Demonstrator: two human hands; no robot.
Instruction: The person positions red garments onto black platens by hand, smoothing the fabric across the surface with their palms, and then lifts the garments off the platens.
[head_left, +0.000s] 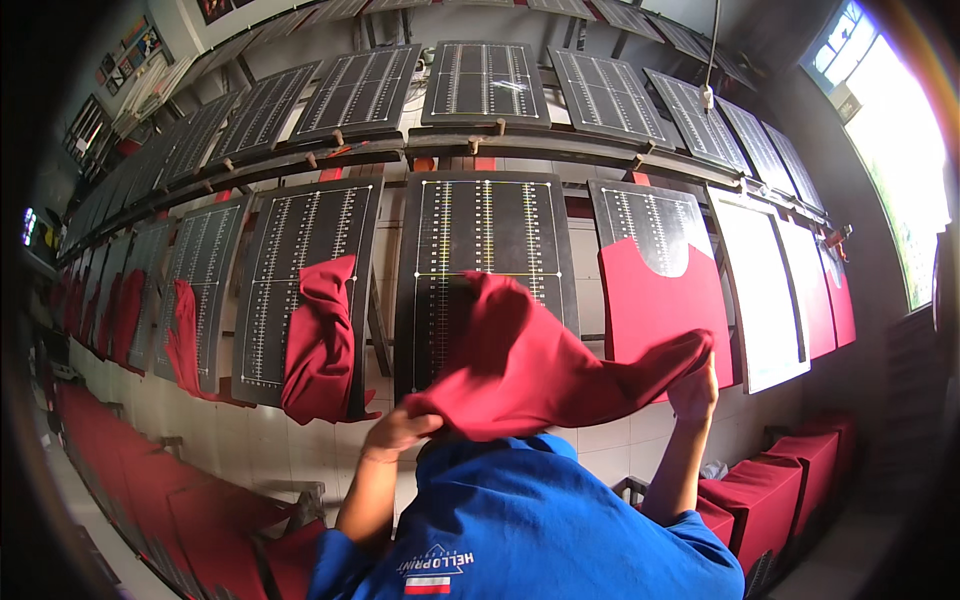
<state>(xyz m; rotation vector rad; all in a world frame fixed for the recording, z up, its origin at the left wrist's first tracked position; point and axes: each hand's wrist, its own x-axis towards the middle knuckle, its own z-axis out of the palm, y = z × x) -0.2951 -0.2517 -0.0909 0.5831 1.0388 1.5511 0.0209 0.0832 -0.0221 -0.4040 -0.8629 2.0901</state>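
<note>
Between my hands hangs a crumpled red fabric panel (530,360), lifted over the lower part of a black board (487,225) with white ruler marks. My left hand (400,432) pinches its lower left corner. My right hand (694,388) grips the far right end, raised higher than the left. The cloth is partly blurred, and its folds hide the board's lower half. On the board to the right lies a flat red panel (665,310) with a rounded neck cut-out. Bunched red cloth (322,340) rests on the board to the left.
More marked boards (485,85) line the rack behind a dark rail (500,142). A white framed screen (762,290) lies at the right. Red cloth covers boards behind me at lower left (170,490) and lower right (780,475). A cord (712,50) hangs at the upper right.
</note>
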